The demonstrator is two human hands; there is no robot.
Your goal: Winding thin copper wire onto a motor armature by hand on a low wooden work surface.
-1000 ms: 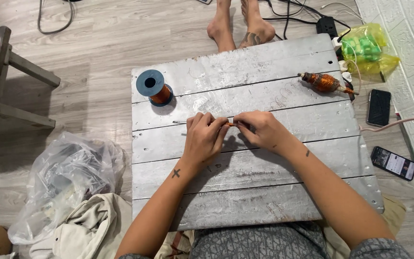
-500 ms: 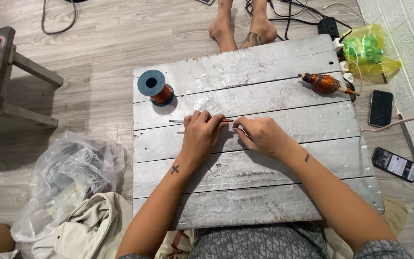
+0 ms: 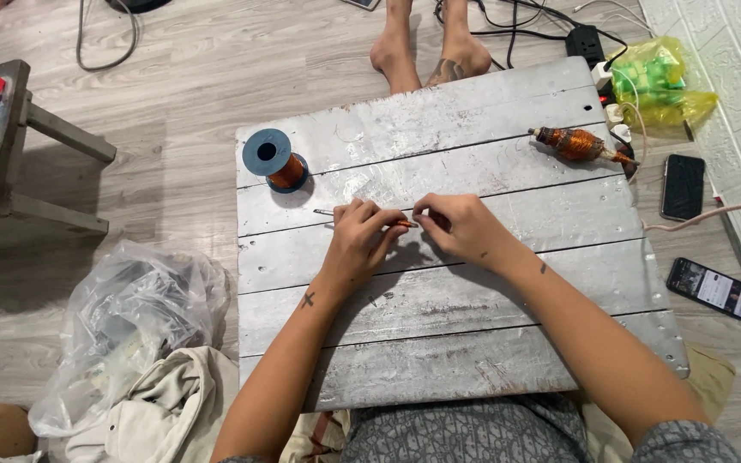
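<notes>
left hand: resting on the tabletop near its middle, fingers curled and pinched on a thin metal rod that sticks out to the left of the knuckles.
right hand: just beside the left one, fingertips narrowed onto the orange end of the same rod, fingers folded in toward the palm.
thin metal rod: lying almost level across a plank seam, held between both hands; the short orange part shows in the gap between them.
tabletop: grey, worn wooden planks with flaking paint, low over the floor.
wire spool: blue flanges, copper-coloured winding, standing upright near the far left corner, well apart from the hands.
wound armature: copper windings on a shaft, lying on its side near the far right edge.
yellow plastic bag: on the floor past the right corner, green things inside.
phones: two dark ones on the floor to the right of the tabletop.
clear plastic bag: crumpled on the floor to the left, pale cloth beside it.
bare feet: another person's, at the far edge.
</notes>
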